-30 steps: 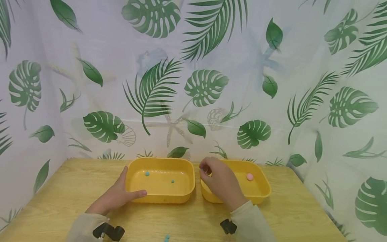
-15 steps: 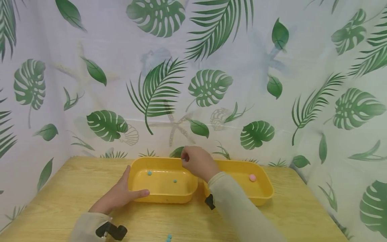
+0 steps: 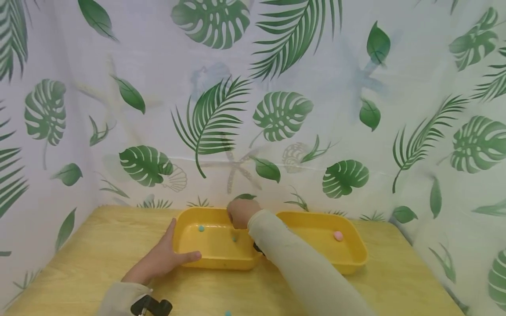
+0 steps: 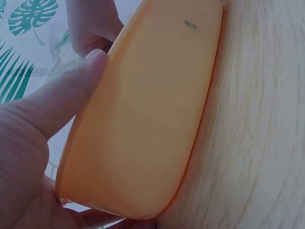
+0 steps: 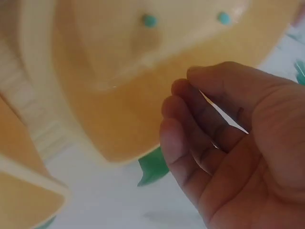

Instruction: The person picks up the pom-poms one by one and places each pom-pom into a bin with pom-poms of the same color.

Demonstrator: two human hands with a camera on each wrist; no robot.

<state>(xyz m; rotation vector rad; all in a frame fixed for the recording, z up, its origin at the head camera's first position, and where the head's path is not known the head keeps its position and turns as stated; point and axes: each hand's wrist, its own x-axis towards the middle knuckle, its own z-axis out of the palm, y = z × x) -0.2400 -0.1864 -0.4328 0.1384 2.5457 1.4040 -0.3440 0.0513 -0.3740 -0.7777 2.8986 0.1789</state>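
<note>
Two yellow plastic tubs stand side by side on the table. My left hand (image 3: 162, 259) holds the left tub (image 3: 213, 264), thumb at the near rim and fingers at its left end; the left wrist view shows this thumb (image 4: 78, 83) against the tub's wall (image 4: 147, 109). In the left tub lie two small blue balls, one blue ball (image 3: 201, 228) toward the left and a smaller blue ball (image 3: 234, 239) nearer the middle. Over its far right part is my right hand (image 3: 242, 213), fingertips drawn together in the right wrist view; I cannot tell whether something small is pinched there.
The right tub (image 3: 348, 268), partly behind my right sleeve (image 3: 304, 267), has a pink ball (image 3: 337, 236) in it. A blue piece (image 3: 228, 313) lies at the bottom of the head view. A leaf-printed sheet (image 3: 253, 109) hangs behind the wooden table (image 3: 118, 237).
My right hand has moved left from the right tub to over the left tub. A bit of blue at its fingertips earlier does not show now. The left hand keeps its hold.
</note>
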